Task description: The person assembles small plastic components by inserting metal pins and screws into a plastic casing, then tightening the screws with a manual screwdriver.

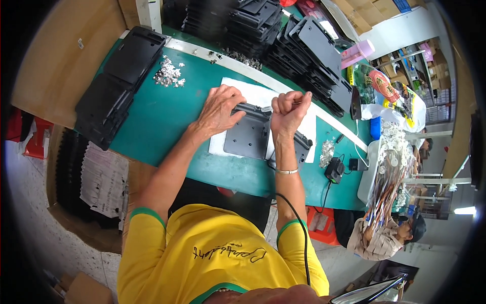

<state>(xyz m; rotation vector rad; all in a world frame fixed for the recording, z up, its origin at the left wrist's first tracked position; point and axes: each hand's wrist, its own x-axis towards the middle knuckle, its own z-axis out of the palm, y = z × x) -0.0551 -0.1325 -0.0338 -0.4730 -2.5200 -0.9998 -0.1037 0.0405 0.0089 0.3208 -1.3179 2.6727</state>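
A black plastic panel [246,136] with a raised bar along its far edge lies on a white sheet [217,144] in front of me. My left hand [220,110] grips the panel's far left corner, thumb on the near side and fingers curled over the edge. At the panel's far right end is my right hand [290,112], closed in a fist. A small shiny piece [266,108] shows beside its fingers; what the fist holds is mostly hidden. Another black part [302,145] lies partly behind my right wrist.
Black panels [129,61] lie at the left, near a pile of small metal pieces [168,73]. Stacked black panels [314,55] stand beyond a white rail [197,49]. Small black devices [334,169], a bag of small parts [327,152] and a wire-filled tray [372,169] are rightward. A co-worker [379,238] sits farther right.
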